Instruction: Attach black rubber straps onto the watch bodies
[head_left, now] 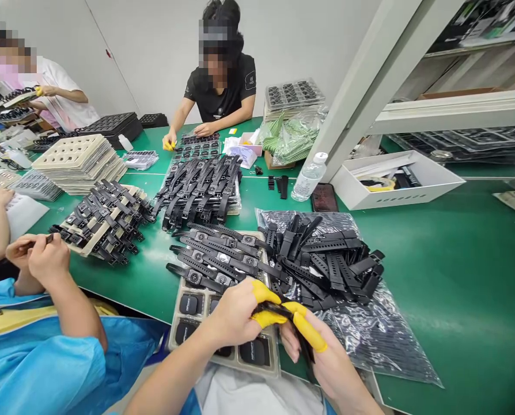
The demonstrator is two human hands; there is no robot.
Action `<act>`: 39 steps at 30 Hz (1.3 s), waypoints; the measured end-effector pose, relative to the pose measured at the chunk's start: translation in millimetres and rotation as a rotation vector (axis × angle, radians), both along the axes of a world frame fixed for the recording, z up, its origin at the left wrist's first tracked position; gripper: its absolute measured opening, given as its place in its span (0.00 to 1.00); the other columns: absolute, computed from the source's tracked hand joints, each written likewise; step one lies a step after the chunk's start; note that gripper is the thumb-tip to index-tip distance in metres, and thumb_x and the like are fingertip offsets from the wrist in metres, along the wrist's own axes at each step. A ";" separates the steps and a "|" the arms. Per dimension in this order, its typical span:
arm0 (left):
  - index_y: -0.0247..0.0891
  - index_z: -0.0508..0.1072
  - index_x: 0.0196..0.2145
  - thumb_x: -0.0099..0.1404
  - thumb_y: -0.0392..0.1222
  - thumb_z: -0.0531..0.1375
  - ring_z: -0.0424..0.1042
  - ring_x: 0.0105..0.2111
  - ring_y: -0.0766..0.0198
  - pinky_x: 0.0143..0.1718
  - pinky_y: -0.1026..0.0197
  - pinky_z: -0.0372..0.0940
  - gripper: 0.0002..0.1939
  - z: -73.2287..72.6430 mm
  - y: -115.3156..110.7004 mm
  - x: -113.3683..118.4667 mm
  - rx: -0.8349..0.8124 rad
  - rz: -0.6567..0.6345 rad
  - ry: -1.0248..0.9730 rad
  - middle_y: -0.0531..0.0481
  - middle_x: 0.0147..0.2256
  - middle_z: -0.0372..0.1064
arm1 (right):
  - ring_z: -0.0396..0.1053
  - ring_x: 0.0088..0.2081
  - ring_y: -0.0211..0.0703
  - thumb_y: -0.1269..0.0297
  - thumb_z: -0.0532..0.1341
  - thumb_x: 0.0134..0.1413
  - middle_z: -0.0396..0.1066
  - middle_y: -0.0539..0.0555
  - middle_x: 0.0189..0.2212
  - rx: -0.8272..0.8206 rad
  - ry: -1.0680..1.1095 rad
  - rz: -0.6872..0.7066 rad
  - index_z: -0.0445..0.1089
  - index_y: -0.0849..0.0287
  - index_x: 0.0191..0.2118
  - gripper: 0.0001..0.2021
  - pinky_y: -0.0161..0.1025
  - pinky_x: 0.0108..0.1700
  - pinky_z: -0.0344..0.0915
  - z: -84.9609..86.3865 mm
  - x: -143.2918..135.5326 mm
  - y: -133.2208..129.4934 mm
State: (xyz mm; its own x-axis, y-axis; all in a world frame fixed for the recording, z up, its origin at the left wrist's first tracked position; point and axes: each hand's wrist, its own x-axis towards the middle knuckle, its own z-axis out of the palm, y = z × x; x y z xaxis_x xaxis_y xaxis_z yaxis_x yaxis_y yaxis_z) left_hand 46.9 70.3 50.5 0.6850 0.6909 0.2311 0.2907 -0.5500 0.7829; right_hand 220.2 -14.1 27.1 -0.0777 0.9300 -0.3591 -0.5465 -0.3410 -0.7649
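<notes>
Just above the near table edge, my left hand (242, 308) and my right hand (322, 346) meet, with yellow finger cots on some fingers. Between them is a black watch strap (305, 349); its long end hangs down from my right hand. My left fingers pinch the dark upper part, and whether a watch case is there is hidden. Beneath my left hand lies a beige tray (176, 323) with square black watch cases in its near compartments. Strapped watches (223, 256) lie across its far part. Loose black straps (326, 259) are heaped on a clear plastic bag (382, 328).
More strapped watches cover stacks at centre (201, 187) and left (106, 219). A water bottle (310, 177), a phone (325, 198) and a white box (396, 199) stand behind the straps. A co-worker's hands (45, 256) are close on the left; another person (223, 86) sits opposite.
</notes>
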 end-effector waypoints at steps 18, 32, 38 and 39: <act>0.41 0.63 0.48 0.69 0.55 0.66 0.82 0.29 0.62 0.29 0.62 0.78 0.21 -0.3 16.0 -3.9 -0.582 0.602 -0.791 0.44 0.46 0.81 | 0.49 0.18 0.31 0.37 0.67 0.56 0.58 0.41 0.19 -0.010 -0.264 0.215 0.66 0.56 0.36 0.25 0.33 0.21 0.47 -8.3 31.0 5.3; 0.44 0.66 0.67 0.68 0.25 0.50 0.72 0.59 0.56 0.61 0.51 0.71 0.33 -8.7 4.0 -2.5 0.037 -0.113 -0.029 0.42 0.58 0.70 | 0.52 0.17 0.31 0.44 0.65 0.62 0.62 0.42 0.18 0.081 -0.065 0.169 0.65 0.56 0.34 0.20 0.32 0.19 0.47 -0.8 -1.8 8.5; 0.44 0.64 0.67 0.70 0.25 0.49 0.70 0.59 0.55 0.61 0.50 0.70 0.31 -8.6 1.9 -1.6 0.059 -0.100 -0.042 0.41 0.58 0.67 | 0.49 0.17 0.31 0.47 0.68 0.60 0.60 0.41 0.16 0.046 0.048 0.095 0.66 0.56 0.34 0.18 0.31 0.19 0.47 3.7 -5.5 10.9; 0.44 0.63 0.68 0.71 0.26 0.49 0.70 0.59 0.55 0.60 0.50 0.70 0.31 -8.2 1.7 -1.5 0.066 -0.101 -0.044 0.40 0.58 0.67 | 0.48 0.17 0.31 0.48 0.68 0.59 0.60 0.41 0.16 0.029 0.086 0.082 0.66 0.56 0.34 0.18 0.31 0.19 0.47 5.0 -6.5 11.6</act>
